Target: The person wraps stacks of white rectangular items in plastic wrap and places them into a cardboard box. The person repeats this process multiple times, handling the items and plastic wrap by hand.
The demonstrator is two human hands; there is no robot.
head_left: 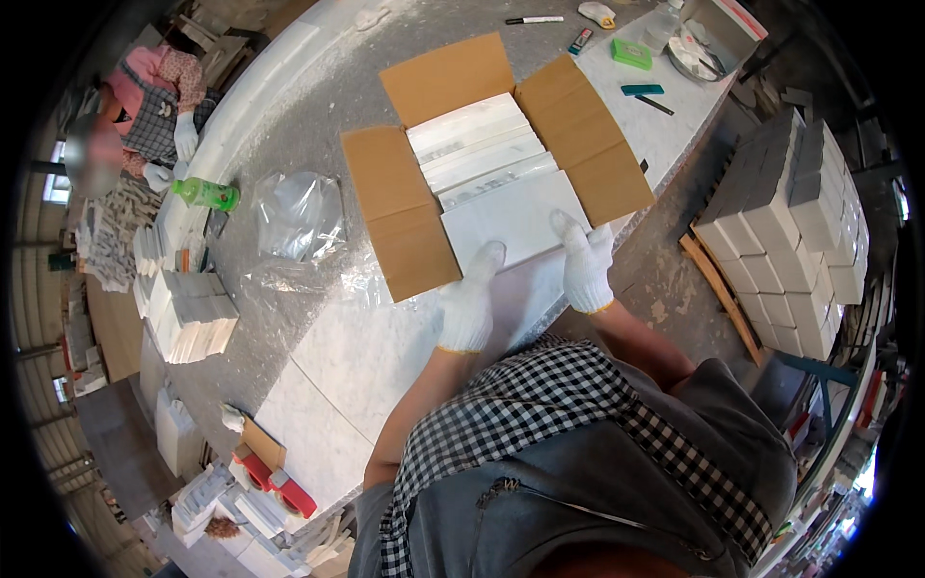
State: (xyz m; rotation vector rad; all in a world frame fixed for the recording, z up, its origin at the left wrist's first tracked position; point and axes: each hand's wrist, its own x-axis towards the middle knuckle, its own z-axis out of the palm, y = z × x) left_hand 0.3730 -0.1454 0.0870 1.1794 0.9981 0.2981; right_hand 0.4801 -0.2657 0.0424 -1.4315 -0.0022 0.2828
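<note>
An open cardboard box (400,231) stands on the work table, its brown flaps folded outward. Inside it, several white tiles (479,149) are stacked on edge in a leaning row, some with clear plastic wrap about them. At the near side, a broad white tile (517,214) leans with its face toward me. My left hand (469,303), in a white knitted glove, grips its near left corner, thumb on the face. My right hand (585,262), gloved the same way, grips the near right corner, thumb also on top. The fingers beneath are hidden.
Clear plastic bags (299,217) and a green bottle (207,194) lie left of the box. Tile stacks (193,313) and a red tape dispenser (275,482) are farther left. White packs fill a pallet (718,289) at right. A co-worker (159,101) stands far left.
</note>
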